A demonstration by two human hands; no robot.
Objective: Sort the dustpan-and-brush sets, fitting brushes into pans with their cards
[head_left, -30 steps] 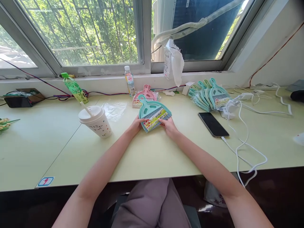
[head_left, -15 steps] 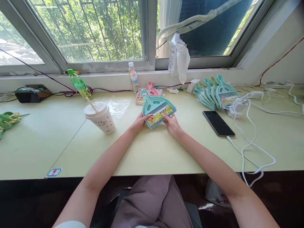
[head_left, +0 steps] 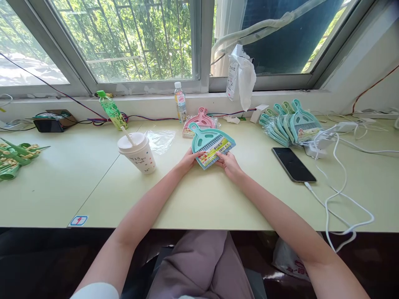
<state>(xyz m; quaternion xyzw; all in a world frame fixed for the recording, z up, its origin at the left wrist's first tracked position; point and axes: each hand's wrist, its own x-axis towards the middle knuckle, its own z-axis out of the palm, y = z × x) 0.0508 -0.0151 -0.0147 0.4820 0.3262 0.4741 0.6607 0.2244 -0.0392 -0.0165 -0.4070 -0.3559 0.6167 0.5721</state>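
A teal mini dustpan and brush set [head_left: 213, 141] with a yellow printed label is held up above the table, tilted, its handle toward the upper left. My left hand [head_left: 189, 160] grips its lower left edge, thumb on the front. On the lower right side, my right hand [head_left: 229, 162] pinches it, thumb over the label. The fingers behind the set are partly hidden. Just behind it lies a pink dustpan set [head_left: 202, 119]. Several more teal and green sets [head_left: 288, 122], some in clear wrap, are heaped at the back right.
A lidded white cup [head_left: 139, 153] with a straw stands left of my hands, beside a clear plastic wrapper [head_left: 160, 140]. Two bottles, a green one [head_left: 112, 110] and a clear one [head_left: 180, 103], are near the wall. A phone [head_left: 293, 165] and white cables [head_left: 338, 193] lie at right.
The camera view has turned slightly left, so everything sits a little further right. Both hands keep hold of the teal set, with hardly any movement.
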